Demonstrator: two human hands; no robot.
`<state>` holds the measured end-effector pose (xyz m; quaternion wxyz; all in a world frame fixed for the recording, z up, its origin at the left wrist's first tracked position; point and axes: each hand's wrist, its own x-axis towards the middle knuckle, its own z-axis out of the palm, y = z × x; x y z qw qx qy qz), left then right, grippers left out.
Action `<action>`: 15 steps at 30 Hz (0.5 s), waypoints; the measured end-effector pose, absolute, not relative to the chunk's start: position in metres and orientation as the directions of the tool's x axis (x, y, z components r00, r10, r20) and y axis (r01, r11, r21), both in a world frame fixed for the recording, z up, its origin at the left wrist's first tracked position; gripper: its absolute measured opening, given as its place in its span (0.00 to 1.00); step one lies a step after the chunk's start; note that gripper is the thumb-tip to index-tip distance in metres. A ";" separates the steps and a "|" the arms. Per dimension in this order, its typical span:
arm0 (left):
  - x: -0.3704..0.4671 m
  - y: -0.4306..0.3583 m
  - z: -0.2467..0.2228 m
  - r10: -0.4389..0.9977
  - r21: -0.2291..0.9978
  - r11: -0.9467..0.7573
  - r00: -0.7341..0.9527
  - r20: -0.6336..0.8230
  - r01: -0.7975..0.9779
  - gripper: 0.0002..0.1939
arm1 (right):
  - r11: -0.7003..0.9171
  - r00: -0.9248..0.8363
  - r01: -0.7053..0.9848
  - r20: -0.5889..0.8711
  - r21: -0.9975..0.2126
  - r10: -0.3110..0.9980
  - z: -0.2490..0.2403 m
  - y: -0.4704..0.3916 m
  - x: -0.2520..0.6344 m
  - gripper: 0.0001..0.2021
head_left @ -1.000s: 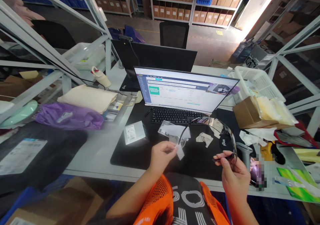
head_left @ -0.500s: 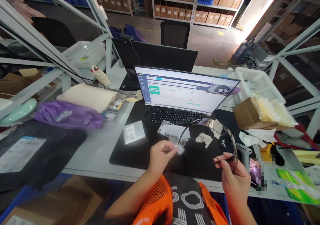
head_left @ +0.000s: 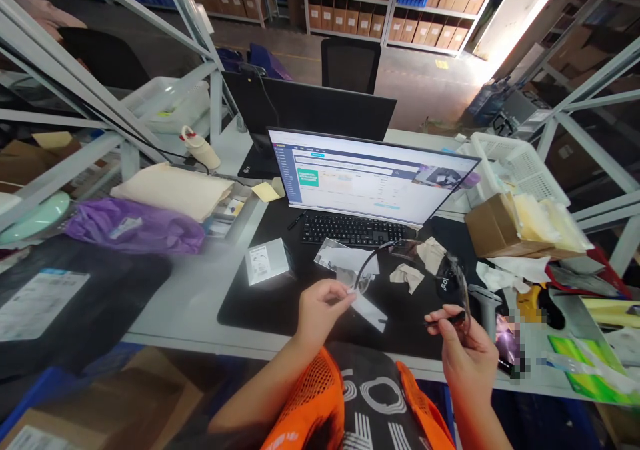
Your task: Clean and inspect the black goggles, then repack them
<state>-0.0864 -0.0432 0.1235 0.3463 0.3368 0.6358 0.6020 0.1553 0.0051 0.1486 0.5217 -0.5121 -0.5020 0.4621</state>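
Observation:
A thin, dark, curved band (head_left: 371, 258) arches between my two hands above the black desk mat (head_left: 250, 307). It has shiny, see-through parts, and its exact kind is unclear. My left hand (head_left: 323, 310) is closed in a pinch at its left end. The fingers of my right hand (head_left: 467, 343) are wrapped round its dark right end. A white paper strip (head_left: 370, 313) shows just beyond my left fingertips; whether it touches them I cannot tell. Beyond the hands lie a clear plastic piece (head_left: 333, 255) and crumpled paper (head_left: 407, 277). A small white box (head_left: 267, 262) sits to the left.
A lit monitor (head_left: 370, 177) and black keyboard (head_left: 350, 230) stand ahead. At right are a handheld scanner (head_left: 485, 303), a cardboard box (head_left: 493, 227) and a white basket (head_left: 520, 170). Purple plastic packaging (head_left: 135, 227) and a dark parcel (head_left: 100, 290) lie left. Another person (head_left: 40, 10) is at upper left.
Beyond my left fingertips, the small pale piece now shows as a longer white strip lower and to the right. Both hands keep their hold on the band, with little movement.

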 end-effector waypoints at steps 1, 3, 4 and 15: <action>-0.087 -0.043 0.123 0.837 0.999 0.044 -0.545 -0.042 -0.009 0.11 | 0.037 0.030 0.049 0.039 -0.998 0.999 0.147 0.006 0.156 0.09; -0.089 -0.042 0.123 0.816 0.998 0.035 -0.575 -0.058 -0.051 0.11 | 0.020 -0.080 0.095 0.013 -0.995 0.997 0.146 0.009 0.157 0.09; -0.090 -0.041 0.123 0.806 0.997 0.031 -0.589 -0.066 -0.069 0.11 | 0.017 -0.145 0.122 -0.001 -0.992 0.989 0.146 0.011 0.158 0.10; -0.088 -0.039 0.109 0.832 0.978 0.056 -0.531 -0.157 -0.201 0.16 | -0.122 -0.437 0.181 -0.191 -0.976 0.879 0.146 0.028 0.169 0.13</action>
